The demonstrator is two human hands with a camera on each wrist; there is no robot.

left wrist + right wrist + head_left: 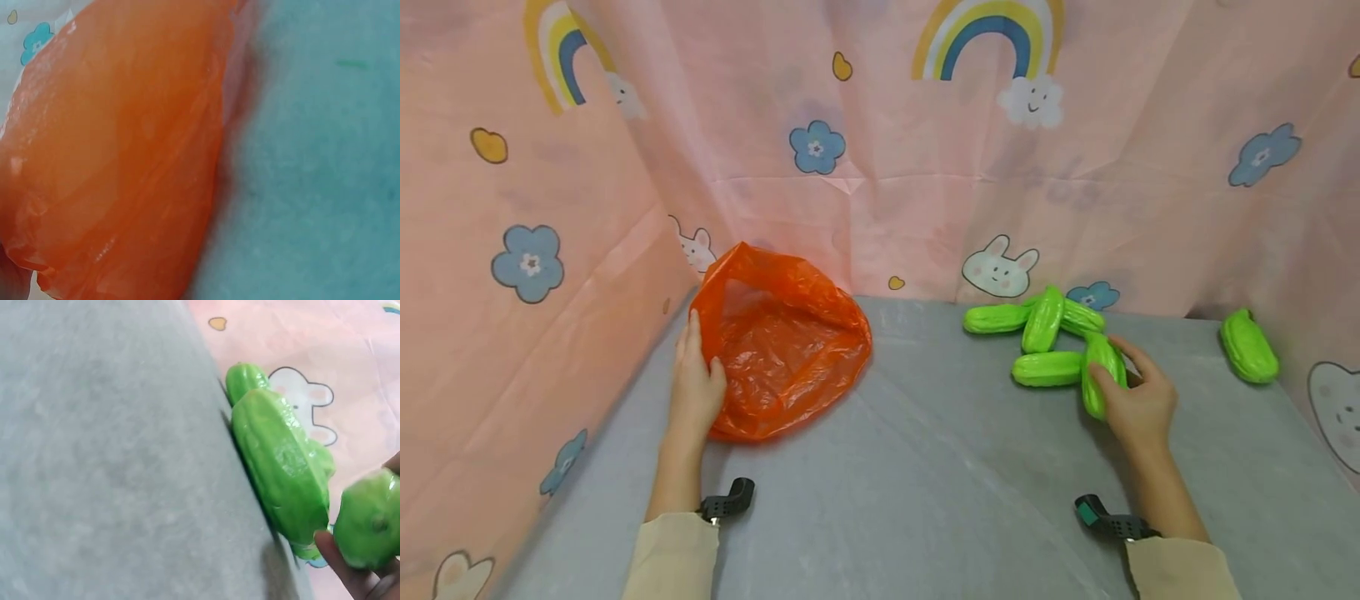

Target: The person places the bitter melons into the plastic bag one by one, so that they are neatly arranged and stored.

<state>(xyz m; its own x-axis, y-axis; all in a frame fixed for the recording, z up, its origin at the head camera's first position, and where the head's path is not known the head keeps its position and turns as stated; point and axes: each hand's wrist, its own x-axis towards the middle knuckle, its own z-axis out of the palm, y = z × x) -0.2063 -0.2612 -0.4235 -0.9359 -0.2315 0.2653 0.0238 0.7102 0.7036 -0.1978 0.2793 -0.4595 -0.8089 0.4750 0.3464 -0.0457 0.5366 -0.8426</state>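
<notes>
My left hand (pixel 695 379) grips the left side of an orange plastic bag (pixel 782 350), thumb toward its wide mouth and fingers behind the film. The bag's side (pixel 125 150) fills much of the left wrist view. On the right, my right hand (pixel 1141 407) pinches a glossy, ribbed green cucumber (pixel 1099 354) between thumb and fingers. Its rounded end (pixel 365 515) faces the camera in the right wrist view. Just left of that hand lies another green cucumber (pixel 1047 369). Behind it, one cucumber (pixel 1043 321) lies across others (pixel 996 318) of the same kind.
A single green vegetable (pixel 1249 346) lies apart at the far right, by the side curtain. The grey tabletop (pixel 910 483) spreads between both arms. A pink printed curtain (pixel 880 217) hangs along the back and sides.
</notes>
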